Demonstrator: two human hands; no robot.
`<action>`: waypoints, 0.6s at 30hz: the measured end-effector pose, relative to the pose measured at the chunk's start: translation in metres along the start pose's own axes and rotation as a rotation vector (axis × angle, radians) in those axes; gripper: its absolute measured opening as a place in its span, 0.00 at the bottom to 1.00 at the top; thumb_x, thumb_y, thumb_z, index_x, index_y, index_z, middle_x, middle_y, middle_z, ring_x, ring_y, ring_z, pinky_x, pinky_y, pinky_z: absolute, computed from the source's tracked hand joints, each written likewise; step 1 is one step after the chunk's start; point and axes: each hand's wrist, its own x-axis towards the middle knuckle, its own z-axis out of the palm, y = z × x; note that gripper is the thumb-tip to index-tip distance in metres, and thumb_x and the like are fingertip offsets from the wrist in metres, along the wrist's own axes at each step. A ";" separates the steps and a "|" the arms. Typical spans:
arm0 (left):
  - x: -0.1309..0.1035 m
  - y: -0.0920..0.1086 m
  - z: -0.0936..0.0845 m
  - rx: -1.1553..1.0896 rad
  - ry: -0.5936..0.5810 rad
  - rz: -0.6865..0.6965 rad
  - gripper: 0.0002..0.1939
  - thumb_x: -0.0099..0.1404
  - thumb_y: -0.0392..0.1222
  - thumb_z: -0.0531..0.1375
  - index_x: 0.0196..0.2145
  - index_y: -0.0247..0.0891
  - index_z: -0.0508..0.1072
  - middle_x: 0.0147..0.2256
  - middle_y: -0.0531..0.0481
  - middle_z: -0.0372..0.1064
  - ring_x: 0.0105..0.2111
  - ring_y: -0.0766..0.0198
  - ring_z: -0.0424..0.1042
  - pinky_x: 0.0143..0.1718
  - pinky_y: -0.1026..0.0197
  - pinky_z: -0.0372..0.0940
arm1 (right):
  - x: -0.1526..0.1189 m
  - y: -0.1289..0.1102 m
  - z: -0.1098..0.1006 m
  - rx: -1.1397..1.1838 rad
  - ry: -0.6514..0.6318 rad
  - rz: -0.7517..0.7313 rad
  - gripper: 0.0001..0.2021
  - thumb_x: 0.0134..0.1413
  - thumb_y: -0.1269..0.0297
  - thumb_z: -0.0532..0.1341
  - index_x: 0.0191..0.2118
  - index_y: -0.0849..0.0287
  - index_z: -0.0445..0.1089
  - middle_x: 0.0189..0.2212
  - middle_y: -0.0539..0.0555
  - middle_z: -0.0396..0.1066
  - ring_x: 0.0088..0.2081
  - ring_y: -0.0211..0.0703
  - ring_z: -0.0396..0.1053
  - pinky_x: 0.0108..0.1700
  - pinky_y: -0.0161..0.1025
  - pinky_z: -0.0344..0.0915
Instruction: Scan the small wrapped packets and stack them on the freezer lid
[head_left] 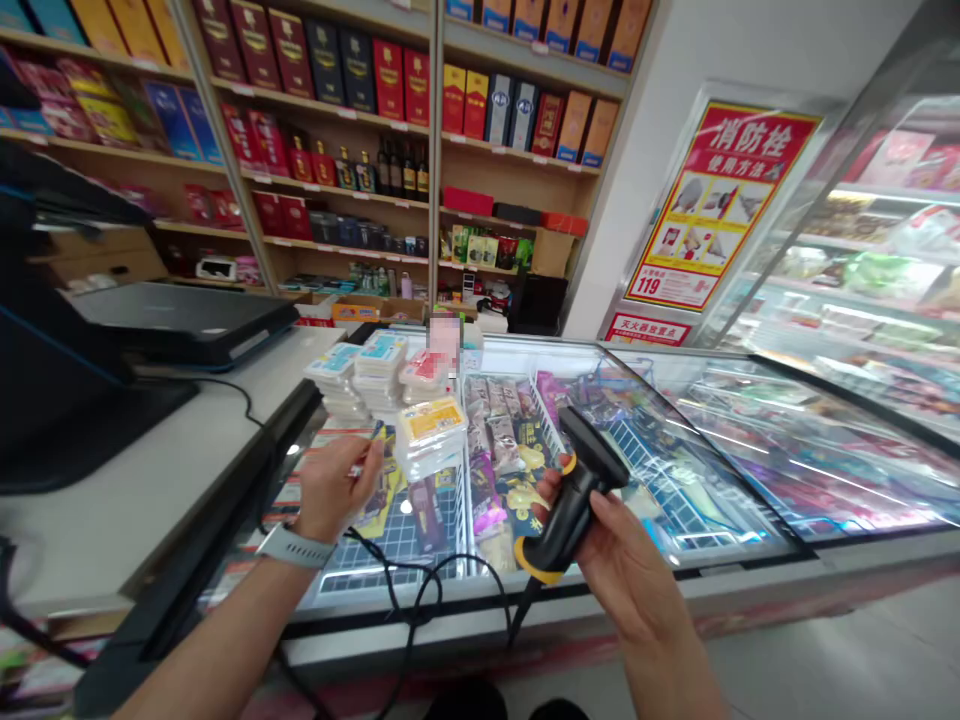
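My right hand (626, 560) is wrapped round the grip of a black barcode scanner (574, 505) with yellow trim, its head tilted up and to the right. A black cable (439, 565) runs from the scanner's base in loops to the left. My left hand (337, 485), wearing a grey watch band (296, 547), is curled closed over the glass; what it holds, if anything, is hidden. Just right of it sits a short stack of clear flat packs with a yellow label (431, 430). Behind stand stacks with blue labels (380, 365) and a red-labelled stack (421, 375).
Under the glass of the chest freezer (487, 345) lie bagged goods and wire baskets (637, 455). A counter (187, 420) with a dark flat-topped device (187, 310) stands left. Shelves of boxes and bottles (401, 170) line the back; a red poster (720, 200) hangs right.
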 end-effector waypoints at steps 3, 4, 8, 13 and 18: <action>0.003 0.005 -0.012 -0.042 -0.014 -0.121 0.17 0.69 0.49 0.54 0.27 0.38 0.74 0.26 0.48 0.74 0.25 0.64 0.69 0.30 0.61 0.61 | -0.011 0.019 0.004 -0.061 -0.024 -0.008 0.20 0.43 0.58 0.77 0.43 0.56 0.76 0.44 0.57 0.80 0.46 0.54 0.79 0.53 0.56 0.75; 0.003 0.013 -0.019 -0.076 -0.032 -0.166 0.17 0.69 0.51 0.54 0.30 0.38 0.76 0.27 0.48 0.75 0.26 0.64 0.70 0.32 0.61 0.63 | -0.016 0.024 0.006 -0.077 -0.020 -0.019 0.21 0.42 0.58 0.78 0.42 0.56 0.75 0.43 0.56 0.80 0.44 0.54 0.79 0.53 0.56 0.75; -0.008 0.078 -0.059 -0.398 -0.200 -0.345 0.17 0.68 0.52 0.57 0.45 0.38 0.77 0.40 0.46 0.78 0.37 0.60 0.75 0.41 0.59 0.68 | -0.037 0.038 0.024 -0.109 0.029 -0.124 0.25 0.38 0.59 0.79 0.43 0.54 0.73 0.40 0.51 0.79 0.43 0.50 0.79 0.54 0.54 0.73; -0.036 0.160 -0.085 -0.707 -0.625 -0.319 0.38 0.58 0.45 0.65 0.65 0.41 0.63 0.61 0.39 0.67 0.59 0.50 0.69 0.51 0.51 0.71 | -0.057 0.067 0.055 -0.089 0.000 -0.289 0.25 0.41 0.58 0.77 0.46 0.52 0.71 0.41 0.48 0.77 0.48 0.46 0.75 0.59 0.48 0.67; -0.050 0.172 -0.073 -0.755 -0.526 -0.339 0.26 0.55 0.39 0.60 0.53 0.37 0.73 0.50 0.38 0.75 0.50 0.49 0.74 0.55 0.44 0.68 | -0.072 0.099 0.066 -0.263 -0.158 -0.345 0.23 0.48 0.58 0.72 0.50 0.52 0.70 0.50 0.54 0.76 0.55 0.49 0.71 0.63 0.48 0.65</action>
